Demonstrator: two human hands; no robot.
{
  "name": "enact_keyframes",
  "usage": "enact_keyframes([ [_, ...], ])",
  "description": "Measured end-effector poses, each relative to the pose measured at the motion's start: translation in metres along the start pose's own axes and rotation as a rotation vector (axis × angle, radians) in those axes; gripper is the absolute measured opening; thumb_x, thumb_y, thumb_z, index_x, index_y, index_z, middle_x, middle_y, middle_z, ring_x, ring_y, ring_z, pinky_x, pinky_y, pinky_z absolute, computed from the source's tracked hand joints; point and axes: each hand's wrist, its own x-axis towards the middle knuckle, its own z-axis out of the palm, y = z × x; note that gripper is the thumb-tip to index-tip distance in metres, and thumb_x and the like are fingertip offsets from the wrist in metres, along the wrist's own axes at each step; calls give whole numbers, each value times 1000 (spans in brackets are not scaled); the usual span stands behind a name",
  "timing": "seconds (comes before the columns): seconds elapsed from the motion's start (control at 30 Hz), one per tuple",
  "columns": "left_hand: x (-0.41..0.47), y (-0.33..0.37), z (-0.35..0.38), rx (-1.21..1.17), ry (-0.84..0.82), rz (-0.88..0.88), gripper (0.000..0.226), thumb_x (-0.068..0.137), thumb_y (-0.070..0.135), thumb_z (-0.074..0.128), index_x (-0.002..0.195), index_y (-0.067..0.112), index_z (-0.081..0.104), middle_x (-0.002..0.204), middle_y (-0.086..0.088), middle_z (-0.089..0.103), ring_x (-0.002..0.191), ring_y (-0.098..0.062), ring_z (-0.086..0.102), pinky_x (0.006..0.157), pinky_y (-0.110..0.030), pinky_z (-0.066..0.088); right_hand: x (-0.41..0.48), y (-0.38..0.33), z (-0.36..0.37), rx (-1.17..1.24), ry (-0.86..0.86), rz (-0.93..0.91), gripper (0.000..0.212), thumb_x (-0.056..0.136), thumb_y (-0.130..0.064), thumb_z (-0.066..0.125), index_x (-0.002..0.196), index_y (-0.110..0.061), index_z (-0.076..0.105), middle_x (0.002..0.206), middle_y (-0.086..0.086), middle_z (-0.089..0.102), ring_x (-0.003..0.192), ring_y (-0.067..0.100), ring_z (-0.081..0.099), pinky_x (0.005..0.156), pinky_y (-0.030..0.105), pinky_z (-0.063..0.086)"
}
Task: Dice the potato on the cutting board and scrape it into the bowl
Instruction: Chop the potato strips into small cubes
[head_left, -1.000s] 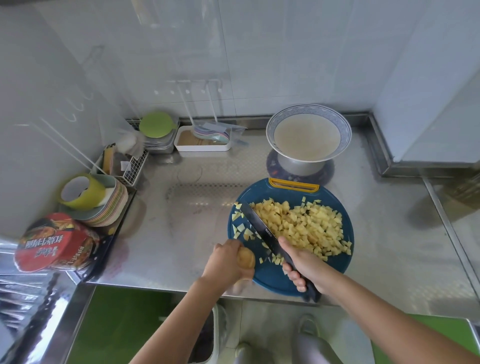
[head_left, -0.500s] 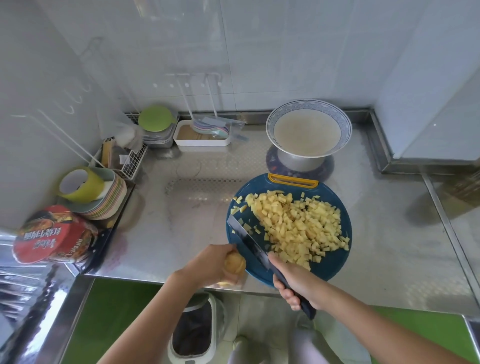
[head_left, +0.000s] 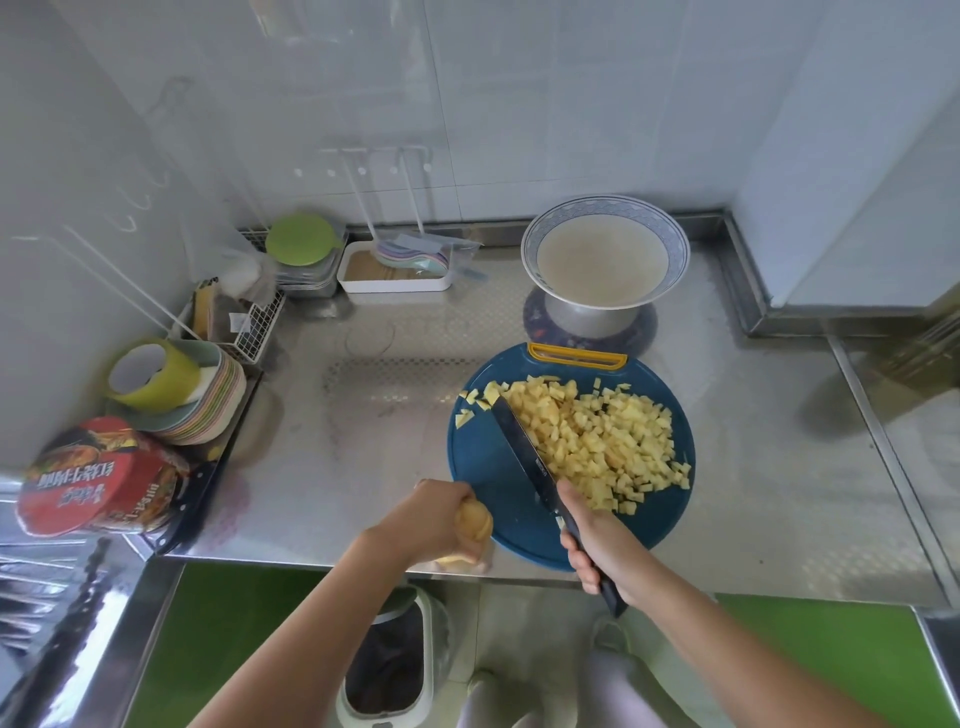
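Right hand is clenched round the dark handle of the knife, forefinger up near the heel of the blade, and the blade lies slanted across the cutting board with its tip pointing to the far left. Its flat side sits right against the left edge of the diced potato, a broad yellow heap that covers the right and middle of the board. A few loose cubes lie on the other side of the blade, by the tip. Left hand is at the front edge of the table, just beside the board's near-left rim, fingers curled tight on a leftover potato piece. The board is round and blue, with a yellow handle on its far side. Just beyond that handle stands the bowl, blue-patterned rim, cloudy liquid inside, set on a metal base on a dark mat. Over on the left: a red noodle tub on its side, a stack of plates with a green cup on it, a wire basket, a green lid and a white tray. Below the table edge, a bin.
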Motion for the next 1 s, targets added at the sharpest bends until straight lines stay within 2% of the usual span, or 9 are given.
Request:
enact_keyframes([
  [0.13,1,4,-1,37,6,-9,52,66,44,77,110,23,58,103,4,61,97,-16,53,86,-28,49,-1,-6,-7,-23,28,0,65,87,-73,44,62,-14,41,45,1,36,35,14,29,38,23,25],
  [0.4,1,11,2,1,29,-86,52,68,43,77,110,19,58,104,1,60,96,-17,53,81,-27,49,-3,-9,-11,-12,32,-30,66,89,-73,42,61,-13,41,45,0,36,35,14,29,37,23,27],
  [0.5,6,27,-3,-161,147,-221,54,73,44,72,116,17,53,107,-2,58,98,-20,55,81,-29,50,-6,-14,-15,-27,-29,-29,66,89,-73,40,60,-14,40,46,0,35,36,14,29,38,23,28],
  [0.6,21,48,-7,-328,301,-407,68,77,52,65,128,11,44,120,-9,51,109,-30,52,91,-39,48,-10,-17,-18,-43,-61,-41,66,91,-73,39,59,-15,40,47,1,35,37,14,29,39,23,28],
  [0.77,42,69,-9,-301,349,-599,80,87,56,53,139,0,29,132,-18,38,121,-40,44,95,-43,42,-12,4,-8,-83,-51,-100,64,91,-71,41,61,-14,41,47,4,37,37,17,31,40,25,30],
  [0.87,46,63,-7,-372,305,-577,70,93,50,47,133,-5,36,131,-22,44,118,-38,48,93,-40,42,-10,15,1,-83,-12,-109,65,92,-70,41,60,-14,40,45,4,36,35,17,31,39,24,29],
  [0.93,44,53,-8,-334,247,-536,54,94,38,47,125,-6,46,126,-20,54,110,-34,56,81,-34,45,-8,17,8,-78,13,-102,64,93,-69,40,60,-14,38,45,4,35,35,17,31,39,23,28],
  [1.0,39,47,-9,-240,192,-471,44,94,28,52,124,-3,47,122,-13,57,109,-28,57,74,-25,40,-6,17,12,-108,32,-104,64,93,-70,37,60,-15,37,46,4,34,35,17,30,39,23,27],
])
